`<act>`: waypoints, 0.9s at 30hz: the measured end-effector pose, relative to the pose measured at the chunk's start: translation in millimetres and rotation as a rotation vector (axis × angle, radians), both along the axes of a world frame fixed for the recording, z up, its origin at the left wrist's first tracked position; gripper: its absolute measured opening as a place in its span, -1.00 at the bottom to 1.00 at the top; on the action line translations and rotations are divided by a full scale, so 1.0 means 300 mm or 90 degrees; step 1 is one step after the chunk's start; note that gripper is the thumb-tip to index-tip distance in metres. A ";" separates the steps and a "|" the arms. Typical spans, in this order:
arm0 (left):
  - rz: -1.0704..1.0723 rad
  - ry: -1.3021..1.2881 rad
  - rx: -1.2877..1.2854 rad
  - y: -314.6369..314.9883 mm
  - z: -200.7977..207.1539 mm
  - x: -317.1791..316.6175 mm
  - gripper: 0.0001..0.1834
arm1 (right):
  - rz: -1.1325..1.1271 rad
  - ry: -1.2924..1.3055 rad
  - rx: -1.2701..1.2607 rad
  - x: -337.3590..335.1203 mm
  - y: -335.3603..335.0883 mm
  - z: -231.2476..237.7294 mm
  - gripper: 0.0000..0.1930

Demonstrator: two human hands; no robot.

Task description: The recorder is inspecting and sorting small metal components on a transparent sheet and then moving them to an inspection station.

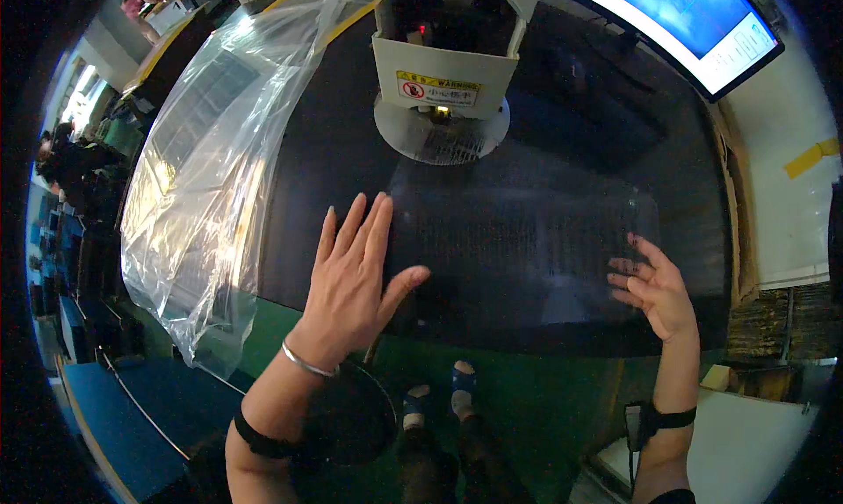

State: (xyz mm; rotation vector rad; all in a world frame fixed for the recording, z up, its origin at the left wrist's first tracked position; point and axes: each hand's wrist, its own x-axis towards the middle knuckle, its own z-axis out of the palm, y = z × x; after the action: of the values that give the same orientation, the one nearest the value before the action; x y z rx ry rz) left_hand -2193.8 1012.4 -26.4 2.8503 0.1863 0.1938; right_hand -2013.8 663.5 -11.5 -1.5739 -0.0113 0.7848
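A clear, thin sheet point(544, 232) with fine line marks and rounded corners lies over the dark worktable point(334, 135); its outline is faint. Stretched flat beside its left end is my left hand point(349, 280), thumb apart from the fingers, holding nothing. My right hand point(654, 289) is at the sheet's right end. One bright digit lies above the edge there, and the dimmer fingers look to be beneath the sheet, one wearing a ring. Beyond the sheet stands a white machine head point(443, 74) with a warning label, above a round, clear plate point(439, 140).
Crumpled clear plastic film point(206, 188) covers the table's left side. A lit monitor point(676, 30) stands at the far right. Dark stacked material point(773, 324) and a white surface point(746, 438) are at the right. A blue panel point(132, 407) sits lower left; a stool point(351, 416) is below my left arm.
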 end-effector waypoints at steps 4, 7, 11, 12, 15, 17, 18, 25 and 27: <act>0.003 0.026 -0.008 0.021 0.002 0.060 -0.23 | -0.023 -0.009 -0.003 0.012 0.015 -0.012 -0.33; -0.004 0.016 -0.010 0.023 -0.007 0.067 -0.24 | -0.020 0.001 0.005 0.017 0.018 -0.022 -0.34; -0.006 0.002 0.010 0.013 -0.010 0.068 -0.26 | -0.016 -0.015 -0.014 0.024 0.008 -0.025 -0.35; -0.008 -0.003 0.012 0.012 -0.015 0.068 -0.26 | -0.015 -0.017 -0.019 0.023 0.007 -0.027 -0.35; -0.002 -0.010 0.015 0.017 -0.027 0.073 -0.26 | -0.020 -0.022 -0.026 0.025 0.013 -0.029 -0.35; 0.003 -0.007 0.016 0.017 -0.028 0.079 -0.26 | -0.021 -0.022 -0.022 0.025 0.016 -0.028 -0.35; 0.005 -0.007 0.017 0.017 -0.028 0.080 -0.26 | -0.019 -0.021 -0.016 0.026 0.016 -0.027 -0.35; 0.003 -0.016 0.020 0.017 -0.038 0.072 -0.26 | -0.020 -0.013 -0.004 0.022 0.008 -0.030 -0.35; 0.002 -0.017 0.020 0.016 -0.037 0.071 -0.26 | -0.019 -0.013 -0.002 0.021 0.005 -0.032 -0.34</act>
State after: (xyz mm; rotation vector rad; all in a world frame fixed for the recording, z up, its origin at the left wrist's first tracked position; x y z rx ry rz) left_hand -2172.6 1017.1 -37.4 2.8775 0.1843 0.2386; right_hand -2007.4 665.0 -21.2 -1.5809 -0.0012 0.7458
